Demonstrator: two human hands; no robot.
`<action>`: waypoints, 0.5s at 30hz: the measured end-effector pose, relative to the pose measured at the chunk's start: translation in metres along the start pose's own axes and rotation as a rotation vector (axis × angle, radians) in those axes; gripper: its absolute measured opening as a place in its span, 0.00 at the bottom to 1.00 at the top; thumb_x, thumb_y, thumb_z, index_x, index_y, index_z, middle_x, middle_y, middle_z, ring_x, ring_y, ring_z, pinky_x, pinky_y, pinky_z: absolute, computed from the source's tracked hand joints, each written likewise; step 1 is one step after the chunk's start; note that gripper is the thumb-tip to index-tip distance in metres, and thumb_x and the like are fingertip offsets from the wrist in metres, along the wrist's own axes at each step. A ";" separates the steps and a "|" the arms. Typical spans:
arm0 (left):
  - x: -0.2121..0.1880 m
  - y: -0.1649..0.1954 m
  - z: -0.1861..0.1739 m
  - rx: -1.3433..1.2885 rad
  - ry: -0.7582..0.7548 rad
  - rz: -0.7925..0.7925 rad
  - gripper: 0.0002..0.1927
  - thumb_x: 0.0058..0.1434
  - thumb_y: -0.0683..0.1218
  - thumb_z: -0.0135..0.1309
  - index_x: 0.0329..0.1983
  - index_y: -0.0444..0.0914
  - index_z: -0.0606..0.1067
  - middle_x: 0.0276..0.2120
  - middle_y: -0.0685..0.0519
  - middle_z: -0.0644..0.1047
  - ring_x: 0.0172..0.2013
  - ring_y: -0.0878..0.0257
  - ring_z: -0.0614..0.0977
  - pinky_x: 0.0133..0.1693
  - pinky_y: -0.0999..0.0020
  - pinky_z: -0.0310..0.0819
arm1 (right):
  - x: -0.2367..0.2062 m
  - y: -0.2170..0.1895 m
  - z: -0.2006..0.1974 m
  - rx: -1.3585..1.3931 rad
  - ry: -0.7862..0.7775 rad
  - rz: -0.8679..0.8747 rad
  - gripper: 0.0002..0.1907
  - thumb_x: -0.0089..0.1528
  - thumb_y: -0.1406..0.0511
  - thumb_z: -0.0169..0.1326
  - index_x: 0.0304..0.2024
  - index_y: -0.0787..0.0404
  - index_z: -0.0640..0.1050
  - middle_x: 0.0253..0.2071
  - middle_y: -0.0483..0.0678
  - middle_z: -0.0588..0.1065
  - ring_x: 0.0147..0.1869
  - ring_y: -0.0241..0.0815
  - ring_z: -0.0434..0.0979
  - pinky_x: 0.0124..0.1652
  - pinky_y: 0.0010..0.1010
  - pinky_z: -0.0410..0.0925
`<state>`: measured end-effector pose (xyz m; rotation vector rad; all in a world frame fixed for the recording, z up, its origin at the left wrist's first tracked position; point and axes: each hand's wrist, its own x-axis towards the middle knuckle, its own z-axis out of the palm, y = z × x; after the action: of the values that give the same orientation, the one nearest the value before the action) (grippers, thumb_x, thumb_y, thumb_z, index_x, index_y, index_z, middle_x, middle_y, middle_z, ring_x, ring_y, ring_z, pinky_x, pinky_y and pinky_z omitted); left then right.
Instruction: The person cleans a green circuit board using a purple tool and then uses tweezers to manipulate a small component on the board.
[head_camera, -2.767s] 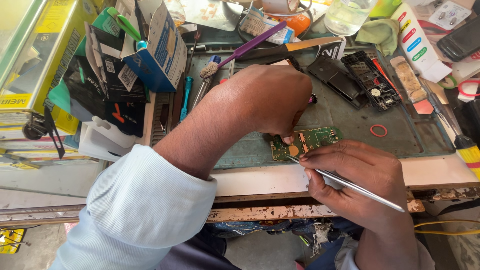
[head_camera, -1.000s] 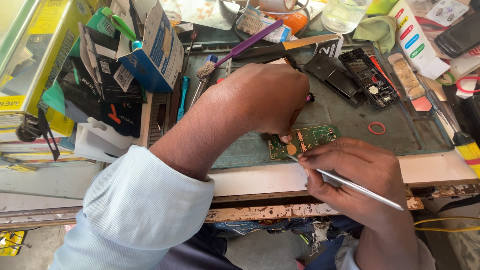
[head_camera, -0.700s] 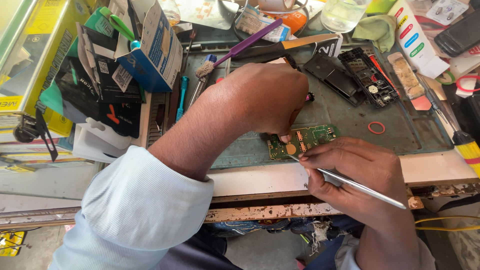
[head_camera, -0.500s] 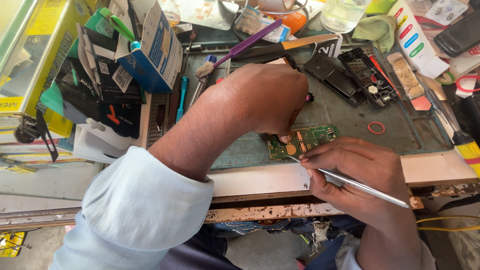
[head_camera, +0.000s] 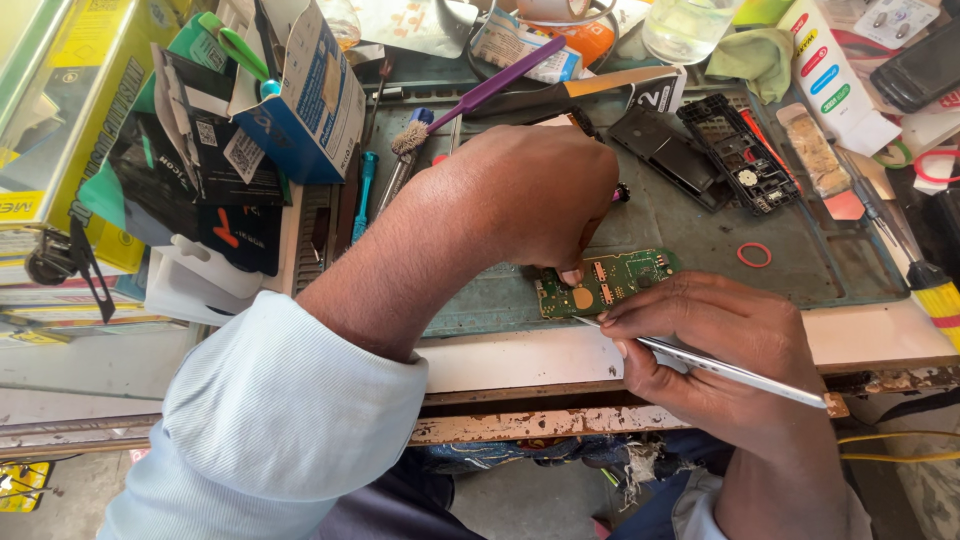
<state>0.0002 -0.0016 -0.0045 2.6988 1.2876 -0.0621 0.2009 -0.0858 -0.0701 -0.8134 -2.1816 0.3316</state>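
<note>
Barely shifted, left hand (head_camera: 535, 190) pins the circuit board (head_camera: 607, 281) (green), right hand (head_camera: 715, 340) gripping tweezers (head_camera: 720, 367).

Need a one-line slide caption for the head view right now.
Left hand pins a green circuit board on the mat while the right hand works its edge with tweezers.

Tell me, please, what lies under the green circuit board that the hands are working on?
The green circuit board lies on a grey-green work mat. The left hand covers the board's upper left edge and the right hand its lower right, so those parts are hidden.
</note>
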 end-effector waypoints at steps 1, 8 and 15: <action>0.000 0.000 0.000 0.005 0.005 0.003 0.19 0.43 0.54 0.73 0.35 0.42 0.84 0.35 0.52 0.83 0.44 0.54 0.83 0.41 0.55 0.79 | 0.000 0.000 0.001 -0.014 0.006 -0.012 0.08 0.55 0.70 0.65 0.37 0.61 0.82 0.37 0.48 0.82 0.43 0.43 0.85 0.43 0.32 0.76; 0.000 0.000 -0.001 0.019 -0.002 0.018 0.20 0.43 0.55 0.74 0.36 0.41 0.84 0.35 0.51 0.83 0.44 0.53 0.83 0.41 0.56 0.79 | 0.000 0.000 0.000 0.011 -0.004 0.001 0.07 0.55 0.69 0.64 0.37 0.61 0.81 0.36 0.47 0.82 0.42 0.42 0.85 0.43 0.32 0.76; -0.001 0.000 -0.002 0.016 -0.013 0.006 0.21 0.42 0.55 0.74 0.37 0.41 0.83 0.35 0.51 0.83 0.45 0.53 0.84 0.41 0.56 0.79 | 0.000 0.001 0.000 -0.007 -0.018 -0.034 0.08 0.56 0.69 0.65 0.38 0.60 0.82 0.37 0.47 0.82 0.42 0.43 0.85 0.43 0.32 0.76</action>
<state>-0.0001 -0.0022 -0.0026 2.7107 1.2816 -0.0893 0.2018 -0.0850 -0.0707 -0.7796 -2.2115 0.3154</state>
